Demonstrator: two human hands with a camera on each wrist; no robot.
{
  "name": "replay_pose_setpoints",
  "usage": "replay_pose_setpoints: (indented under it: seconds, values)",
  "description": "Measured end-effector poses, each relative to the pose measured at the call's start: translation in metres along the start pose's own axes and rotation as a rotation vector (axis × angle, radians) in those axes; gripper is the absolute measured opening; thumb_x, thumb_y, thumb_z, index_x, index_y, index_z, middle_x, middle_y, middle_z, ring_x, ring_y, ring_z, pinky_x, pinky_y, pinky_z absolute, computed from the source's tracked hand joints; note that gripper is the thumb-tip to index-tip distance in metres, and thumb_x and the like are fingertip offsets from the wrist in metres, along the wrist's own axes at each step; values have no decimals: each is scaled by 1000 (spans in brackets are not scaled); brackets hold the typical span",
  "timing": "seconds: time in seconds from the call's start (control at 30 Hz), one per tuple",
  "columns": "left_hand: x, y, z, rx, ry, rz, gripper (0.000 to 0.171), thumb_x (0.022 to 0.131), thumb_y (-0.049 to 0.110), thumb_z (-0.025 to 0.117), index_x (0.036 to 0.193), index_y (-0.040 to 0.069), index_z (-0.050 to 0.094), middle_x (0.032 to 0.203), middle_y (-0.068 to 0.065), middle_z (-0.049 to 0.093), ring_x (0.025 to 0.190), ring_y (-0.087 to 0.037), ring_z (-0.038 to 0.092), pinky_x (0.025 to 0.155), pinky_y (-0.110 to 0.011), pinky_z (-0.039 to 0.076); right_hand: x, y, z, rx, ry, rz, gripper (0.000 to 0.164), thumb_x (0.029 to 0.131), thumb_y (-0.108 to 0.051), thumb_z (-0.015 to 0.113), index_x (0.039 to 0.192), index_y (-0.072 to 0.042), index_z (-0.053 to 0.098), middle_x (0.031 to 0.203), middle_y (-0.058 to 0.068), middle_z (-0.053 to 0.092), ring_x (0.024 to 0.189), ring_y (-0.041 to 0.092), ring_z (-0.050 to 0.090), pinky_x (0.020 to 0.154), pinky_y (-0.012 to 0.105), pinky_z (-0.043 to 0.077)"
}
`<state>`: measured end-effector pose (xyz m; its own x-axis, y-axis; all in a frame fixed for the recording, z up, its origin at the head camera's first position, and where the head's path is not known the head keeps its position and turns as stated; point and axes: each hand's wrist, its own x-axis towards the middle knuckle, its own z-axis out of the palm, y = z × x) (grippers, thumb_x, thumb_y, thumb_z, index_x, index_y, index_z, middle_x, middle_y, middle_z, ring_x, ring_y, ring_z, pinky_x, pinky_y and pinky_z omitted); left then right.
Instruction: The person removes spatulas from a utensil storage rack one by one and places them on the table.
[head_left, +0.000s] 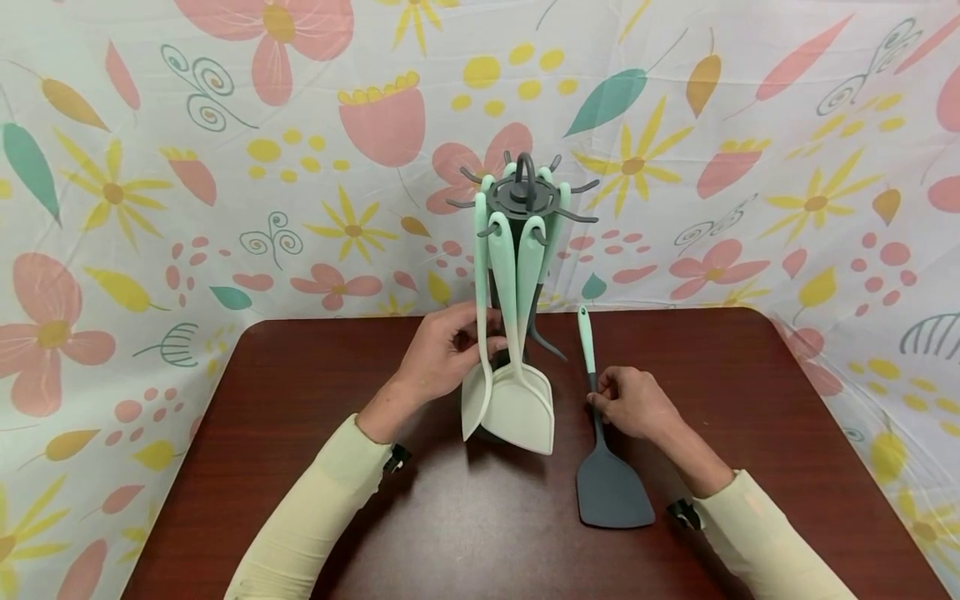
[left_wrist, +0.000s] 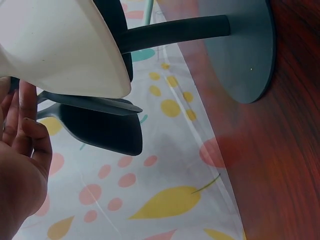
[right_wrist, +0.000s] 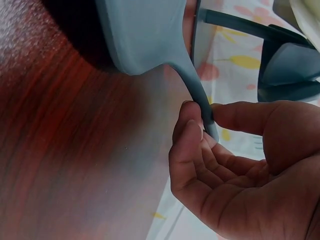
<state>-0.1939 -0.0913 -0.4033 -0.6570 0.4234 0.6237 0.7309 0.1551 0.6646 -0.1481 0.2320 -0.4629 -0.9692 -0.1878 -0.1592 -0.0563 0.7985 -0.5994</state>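
In the head view, a dark utensil stand [head_left: 521,196] holds several hanging utensils with mint handles. At its front hang a white turner [head_left: 517,417] and another white utensil [head_left: 476,404] seen edge-on. My left hand [head_left: 442,346] reaches in from the left, its thumb and fingers curved round the stand's post at the utensils' necks; the white pieces partly hide the grip. Grey blades [left_wrist: 105,130] hang beside these fingers in the left wrist view. My right hand [head_left: 633,404] pinches the shaft of a grey turner [head_left: 611,492] between thumb and fingers, its mint handle pointing away.
The stand's round base [left_wrist: 245,55] rests on the dark red wooden table [head_left: 300,400]. Behind the table's far edge hangs a flower-printed cloth [head_left: 360,167]. Hooks [head_left: 577,218] stick out round the stand's top, and a grey utensil [head_left: 546,342] hangs at its right.
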Motion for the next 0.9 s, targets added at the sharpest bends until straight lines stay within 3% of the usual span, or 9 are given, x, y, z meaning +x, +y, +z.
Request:
replay_pose_setpoints:
  seconds: [0.9]
  values:
    - [-1, 1, 0, 20, 0, 1, 20, 95, 11, 82, 114, 12, 77, 91, 2, 68, 69, -11, 59, 61, -27, 49, 3, 9, 10, -14, 35, 28, 18, 102, -17, 71, 89, -5, 65, 71, 3, 62, 60, 15, 58, 57, 33, 45]
